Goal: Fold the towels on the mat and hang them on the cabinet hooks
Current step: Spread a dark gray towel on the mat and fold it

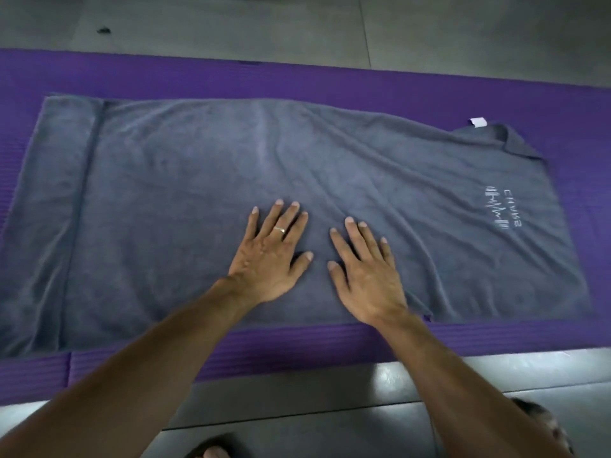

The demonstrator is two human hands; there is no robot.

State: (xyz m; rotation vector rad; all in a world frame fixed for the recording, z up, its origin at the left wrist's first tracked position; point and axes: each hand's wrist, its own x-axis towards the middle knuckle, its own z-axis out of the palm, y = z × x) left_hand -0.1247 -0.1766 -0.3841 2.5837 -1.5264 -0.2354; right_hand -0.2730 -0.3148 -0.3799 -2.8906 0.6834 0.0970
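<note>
A large grey towel (185, 193) lies spread across the purple mat (297, 77), with wrinkles running through its middle. Its left end is folded over in a narrow strip, and its far right corner is turned back beside a white tag (477, 122). A pale printed logo (502, 209) sits near the right end. My left hand (272, 256) lies flat on the towel's near middle with fingers spread and a ring on one finger. My right hand (362, 269) presses flat just to the right of it. Neither hand grips the cloth.
The mat lies on a grey tiled floor (231, 24). A small dark speck (104, 29) lies on the tiles at the far left. My foot in a sandal (211, 449) shows at the bottom edge, and my knee (542, 421) at the bottom right.
</note>
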